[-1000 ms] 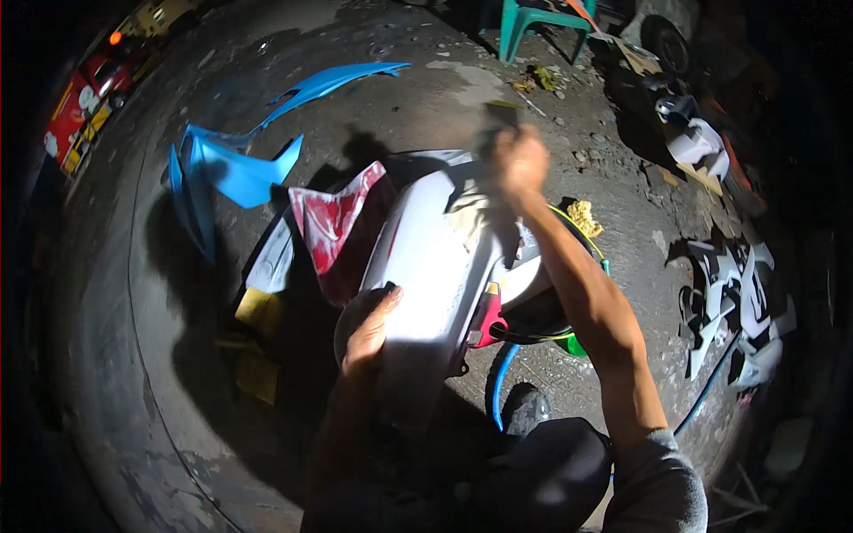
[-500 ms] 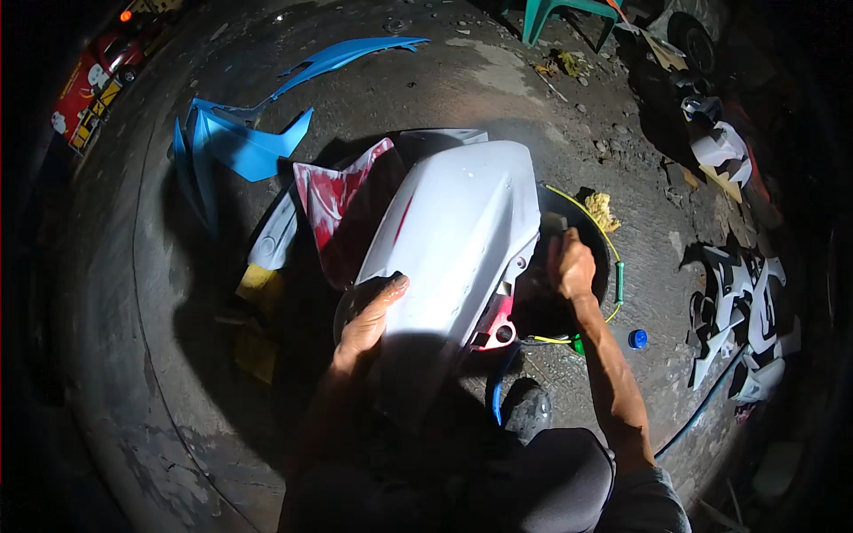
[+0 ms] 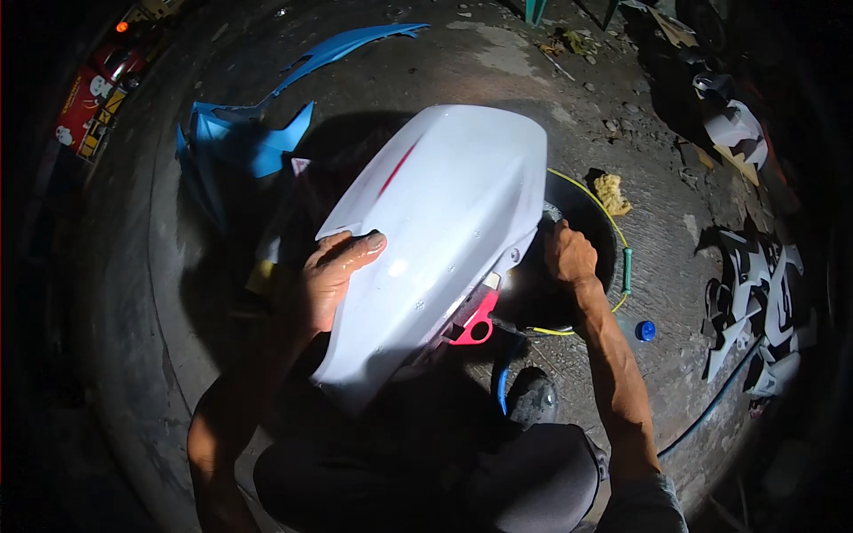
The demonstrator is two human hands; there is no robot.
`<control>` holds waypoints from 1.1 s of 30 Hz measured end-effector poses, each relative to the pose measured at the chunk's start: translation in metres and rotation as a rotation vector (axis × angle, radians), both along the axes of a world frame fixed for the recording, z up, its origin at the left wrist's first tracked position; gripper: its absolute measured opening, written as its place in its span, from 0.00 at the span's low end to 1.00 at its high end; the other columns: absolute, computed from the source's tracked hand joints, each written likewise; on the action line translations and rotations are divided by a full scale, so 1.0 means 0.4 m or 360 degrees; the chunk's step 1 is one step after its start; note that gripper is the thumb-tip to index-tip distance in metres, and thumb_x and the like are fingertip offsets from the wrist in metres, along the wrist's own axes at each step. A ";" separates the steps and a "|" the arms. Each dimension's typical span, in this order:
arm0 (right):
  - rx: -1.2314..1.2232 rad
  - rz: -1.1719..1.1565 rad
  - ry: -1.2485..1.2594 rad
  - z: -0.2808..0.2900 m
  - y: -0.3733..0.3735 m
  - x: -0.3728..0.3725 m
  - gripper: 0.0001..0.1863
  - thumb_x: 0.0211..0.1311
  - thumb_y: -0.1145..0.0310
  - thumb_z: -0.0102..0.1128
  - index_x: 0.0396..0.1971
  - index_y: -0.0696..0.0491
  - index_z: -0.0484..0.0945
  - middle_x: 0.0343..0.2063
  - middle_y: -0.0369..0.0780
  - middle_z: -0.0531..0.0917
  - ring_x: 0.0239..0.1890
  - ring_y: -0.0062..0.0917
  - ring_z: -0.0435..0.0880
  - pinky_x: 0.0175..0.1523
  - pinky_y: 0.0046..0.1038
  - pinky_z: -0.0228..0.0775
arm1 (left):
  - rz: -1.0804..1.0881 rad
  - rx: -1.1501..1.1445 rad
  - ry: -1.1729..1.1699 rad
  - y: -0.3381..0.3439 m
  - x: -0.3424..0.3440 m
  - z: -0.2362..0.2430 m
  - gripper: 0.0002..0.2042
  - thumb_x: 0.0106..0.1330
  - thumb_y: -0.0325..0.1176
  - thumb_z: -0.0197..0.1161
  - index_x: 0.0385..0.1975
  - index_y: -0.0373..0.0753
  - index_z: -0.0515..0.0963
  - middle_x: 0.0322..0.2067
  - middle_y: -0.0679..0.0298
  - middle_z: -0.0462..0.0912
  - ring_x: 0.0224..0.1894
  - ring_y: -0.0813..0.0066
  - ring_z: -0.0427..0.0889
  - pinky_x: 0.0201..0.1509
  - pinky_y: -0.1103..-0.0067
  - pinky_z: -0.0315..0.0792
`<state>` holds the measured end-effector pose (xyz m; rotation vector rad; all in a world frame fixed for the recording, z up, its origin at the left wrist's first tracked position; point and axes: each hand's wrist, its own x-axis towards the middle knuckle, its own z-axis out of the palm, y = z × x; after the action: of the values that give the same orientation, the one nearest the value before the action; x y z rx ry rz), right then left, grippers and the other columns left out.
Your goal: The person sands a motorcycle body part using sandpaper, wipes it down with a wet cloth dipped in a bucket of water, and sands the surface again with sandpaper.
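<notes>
Head view shows a white panel [image 3: 444,240], a glossy curved vehicle body part, held tilted above the concrete floor [image 3: 622,115] in front of the crouching person. Water beads and a wet sheen cover its upper face, so it looks to me already wetted or rinsed, with no foam or dirt visible on the lit side; its underside is hidden, so I cannot tell whether that part is clean. A pink bracket [image 3: 475,322] sticks out at its lower right edge.

Left hand [image 3: 333,275] lies on the panel's left edge, fingers curled over it, gripping and steadying it. Right hand [image 3: 569,256] is beside the panel's right edge, down in a dark basin [image 3: 604,240] ringed by a yellow-green hose [image 3: 626,266]; its fingers are curled, but whether they hold anything I cannot tell.

Just beyond the basin a yellow sponge [image 3: 611,194] lies on the floor, untouched. A blue cap [image 3: 646,330] sits nearer the person's right. Blue panels [image 3: 258,142] lie at upper left and white parts [image 3: 755,302] are piled at right, well apart; judging by that, several pieces may be left to handle.
</notes>
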<state>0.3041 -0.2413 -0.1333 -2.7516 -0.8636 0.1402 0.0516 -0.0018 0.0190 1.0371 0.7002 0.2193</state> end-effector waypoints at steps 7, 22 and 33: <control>-0.0003 0.0119 -0.0150 -0.046 -0.005 -0.002 0.17 0.59 0.65 0.47 0.47 0.54 0.68 0.27 0.49 0.79 0.29 0.46 0.80 0.33 0.45 0.72 | -0.0003 0.0630 0.0293 -0.040 0.022 0.109 0.12 0.60 0.42 0.61 0.27 0.39 0.76 0.25 0.69 0.74 0.30 0.82 0.72 0.37 0.82 0.66; 0.0203 -0.0197 -0.0004 0.029 -0.003 -0.025 0.17 0.57 0.66 0.46 0.44 0.58 0.72 0.28 0.48 0.81 0.31 0.44 0.82 0.35 0.41 0.75 | 0.0116 0.1187 0.0475 -0.016 0.007 0.147 0.17 0.58 0.45 0.60 0.29 0.33 0.76 0.24 0.63 0.73 0.32 0.74 0.71 0.44 0.79 0.65; -0.0038 -0.0085 -0.0029 -0.004 -0.021 -0.034 0.19 0.58 0.64 0.44 0.47 0.56 0.71 0.30 0.48 0.82 0.33 0.45 0.82 0.39 0.43 0.74 | -0.0141 0.1234 0.0826 -0.032 0.004 0.112 0.24 0.61 0.49 0.57 0.46 0.32 0.74 0.39 0.57 0.79 0.42 0.70 0.76 0.52 0.76 0.66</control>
<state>0.2906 -0.2496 -0.1351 -2.7995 -0.7975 0.1167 0.0534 -0.0145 0.0638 1.9016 1.0687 0.1431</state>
